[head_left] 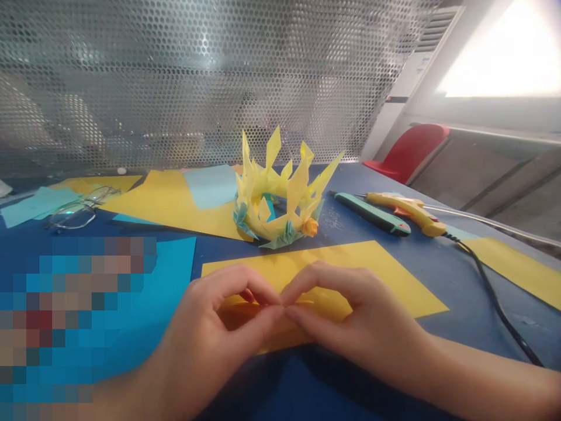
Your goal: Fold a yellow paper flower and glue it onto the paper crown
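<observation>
My left hand (232,316) and my right hand (350,316) meet fingertip to fingertip, thumbs and forefingers pinched closed. Between them they hold a small piece of orange-yellow paper (304,302), of which only thin edges show behind the fingers; its shape is mostly hidden. Beneath the hands lies a yellow paper sheet (372,272) on the blue table. Just beyond it stands a spiky yellow paper crown (280,225), trimmed with blue-green folded leaves and an orange paper rose (310,227).
To the right lie a green-and-black utility knife (372,214) and a yellow glue gun (403,210) with a black cord (491,286). Glasses (74,216) and colored sheets (175,199) are at back left. A blue sheet (170,275) lies left, partly pixelated. A perforated metal panel (197,88) rises behind.
</observation>
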### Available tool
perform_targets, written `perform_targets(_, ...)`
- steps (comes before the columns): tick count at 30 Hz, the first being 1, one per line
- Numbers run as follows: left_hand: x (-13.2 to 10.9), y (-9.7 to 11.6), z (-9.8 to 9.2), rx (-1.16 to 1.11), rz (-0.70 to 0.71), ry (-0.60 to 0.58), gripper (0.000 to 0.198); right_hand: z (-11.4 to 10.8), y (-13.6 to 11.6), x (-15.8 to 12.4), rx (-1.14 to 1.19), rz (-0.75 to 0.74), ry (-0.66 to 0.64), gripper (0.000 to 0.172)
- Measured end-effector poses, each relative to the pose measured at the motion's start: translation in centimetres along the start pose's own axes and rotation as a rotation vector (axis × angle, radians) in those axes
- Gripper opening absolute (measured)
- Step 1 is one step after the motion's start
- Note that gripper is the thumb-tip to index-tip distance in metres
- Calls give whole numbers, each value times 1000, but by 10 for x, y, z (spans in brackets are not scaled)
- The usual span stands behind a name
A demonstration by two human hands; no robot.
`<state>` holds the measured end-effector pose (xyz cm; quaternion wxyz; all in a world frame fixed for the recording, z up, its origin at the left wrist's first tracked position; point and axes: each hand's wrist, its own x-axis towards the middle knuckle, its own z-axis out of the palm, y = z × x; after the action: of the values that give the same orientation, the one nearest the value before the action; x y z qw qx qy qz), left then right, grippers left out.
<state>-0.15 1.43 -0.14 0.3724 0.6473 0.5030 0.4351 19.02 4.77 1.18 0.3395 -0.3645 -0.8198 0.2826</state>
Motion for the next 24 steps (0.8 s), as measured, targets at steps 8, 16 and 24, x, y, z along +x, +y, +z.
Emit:
perform_targets(8,-2,1,1,-68,90,-10,17,4,8,-3,68,-57,-73,9)
perform_targets(16,2,0,1,-38,-168,-85,9,0,5,2,27,109,-87,9)
perform_targets(24,2,1,-1,81,-166,-139,18,0,7,1,68,131,-109,9)
